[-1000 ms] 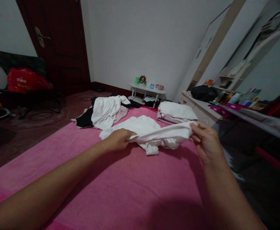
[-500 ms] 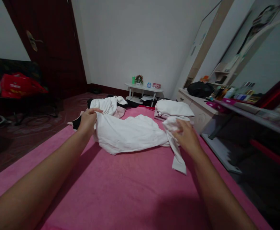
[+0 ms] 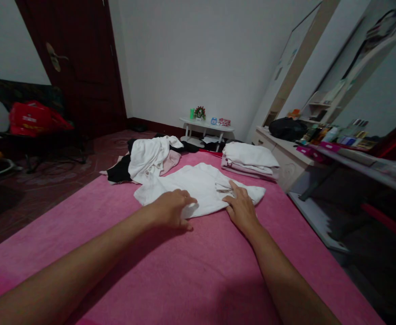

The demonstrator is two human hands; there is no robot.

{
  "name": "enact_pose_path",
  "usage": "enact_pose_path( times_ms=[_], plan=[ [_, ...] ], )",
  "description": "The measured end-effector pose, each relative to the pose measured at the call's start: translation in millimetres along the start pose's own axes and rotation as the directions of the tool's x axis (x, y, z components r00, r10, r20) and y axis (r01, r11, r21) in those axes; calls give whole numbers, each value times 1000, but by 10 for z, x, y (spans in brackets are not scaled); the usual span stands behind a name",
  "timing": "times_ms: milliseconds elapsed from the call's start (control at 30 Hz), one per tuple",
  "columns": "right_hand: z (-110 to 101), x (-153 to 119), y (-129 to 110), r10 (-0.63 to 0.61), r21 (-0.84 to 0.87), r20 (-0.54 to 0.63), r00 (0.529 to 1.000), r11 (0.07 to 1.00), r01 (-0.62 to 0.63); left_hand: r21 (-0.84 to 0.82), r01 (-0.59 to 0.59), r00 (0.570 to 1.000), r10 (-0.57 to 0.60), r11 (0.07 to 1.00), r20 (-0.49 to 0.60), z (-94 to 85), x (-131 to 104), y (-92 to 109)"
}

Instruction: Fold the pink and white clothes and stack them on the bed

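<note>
A white long-sleeved top (image 3: 201, 185) lies spread across the pink bed cover (image 3: 184, 271), its right part folded over in a loose bunch. Over its near edge hovers my left hand (image 3: 172, 208), thumb and fingers apart with nothing gripped. My right hand (image 3: 241, 207) rests on the folded part at the right, fingers stretched over the cloth and thumb apart. Just behind the top, at the right, sits a stack of folded white clothes (image 3: 250, 158). At the left behind it is a loose heap of white, black and pale pink clothes (image 3: 150, 155).
Beyond the bed stands a small white table (image 3: 206, 124) with a green cylinder and a flower ornament. On the right is a dressing table (image 3: 282, 149) crowded with bottles and a black bag. A chair at the left holds a red bag (image 3: 37, 118), near a dark door (image 3: 72, 67).
My left hand has let go of the top's left end and moved right and nearer. The sleeve hanging at the right is now laid onto the top, and my right hand has shifted left.
</note>
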State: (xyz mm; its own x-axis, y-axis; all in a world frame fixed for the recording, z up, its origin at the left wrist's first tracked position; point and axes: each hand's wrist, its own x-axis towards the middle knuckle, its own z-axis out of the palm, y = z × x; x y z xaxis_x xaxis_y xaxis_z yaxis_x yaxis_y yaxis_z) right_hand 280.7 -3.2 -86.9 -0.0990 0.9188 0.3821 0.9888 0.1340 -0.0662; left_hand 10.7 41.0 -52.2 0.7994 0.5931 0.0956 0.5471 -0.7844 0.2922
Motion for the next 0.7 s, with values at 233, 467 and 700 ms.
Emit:
enact_pose_path(
  times_ms=[233, 467, 700],
  plan=[
    [-553, 123, -67, -11, 303, -6, 1000, 953, 12, 86, 83, 995, -77, 993, -71, 36, 50, 14],
    [-1320, -87, -331, -253, 712, 517, 818, 657, -247, -687, 12, 966, 169, 727, 196, -1072, -511, 35],
    [-899, 50, -41, 53, 781, 355, 933, 532, -327, -778, 87, 968, 132, 622, 214, -1094, -519, -116]
  ],
)
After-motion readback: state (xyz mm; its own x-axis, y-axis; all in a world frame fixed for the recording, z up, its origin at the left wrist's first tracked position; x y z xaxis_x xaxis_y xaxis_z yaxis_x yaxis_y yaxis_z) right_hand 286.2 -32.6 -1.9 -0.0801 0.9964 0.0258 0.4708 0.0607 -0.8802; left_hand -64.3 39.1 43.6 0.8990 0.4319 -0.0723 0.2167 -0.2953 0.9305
